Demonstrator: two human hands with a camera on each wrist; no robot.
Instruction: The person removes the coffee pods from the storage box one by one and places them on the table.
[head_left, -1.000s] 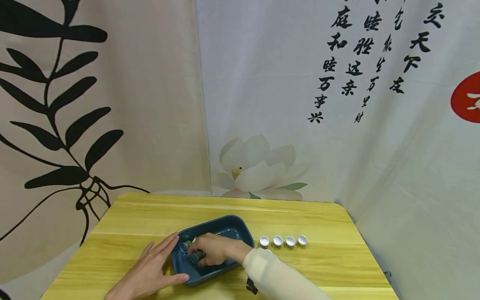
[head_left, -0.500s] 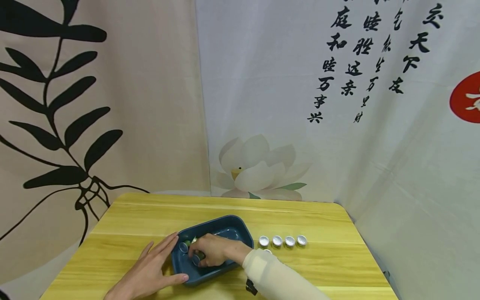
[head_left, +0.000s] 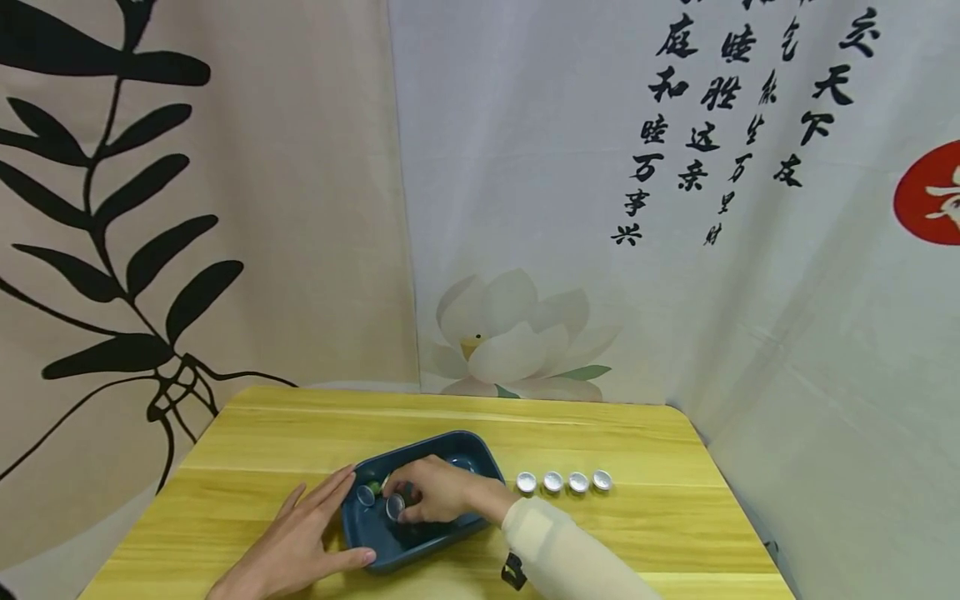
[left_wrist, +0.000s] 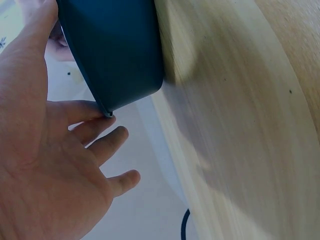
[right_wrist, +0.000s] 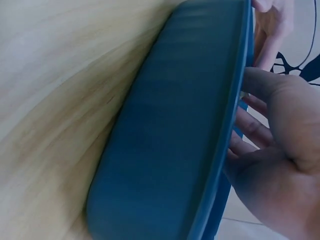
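Pinching small jar in right hand inside blue tray, resting splayed left hand on tray's left end, with four silver-topped jars lined up right of tray.

- A cloth-screened indoor corner set up around a table; whether in a home or studio, I cannot tell.
- Far left: beige cloth printed with a black leafy plant.
- Far right: pale, creased cloth bearing black Chinese writing, a red mark and a white lotus.
- Near: the yellowish wood-grain tabletop.
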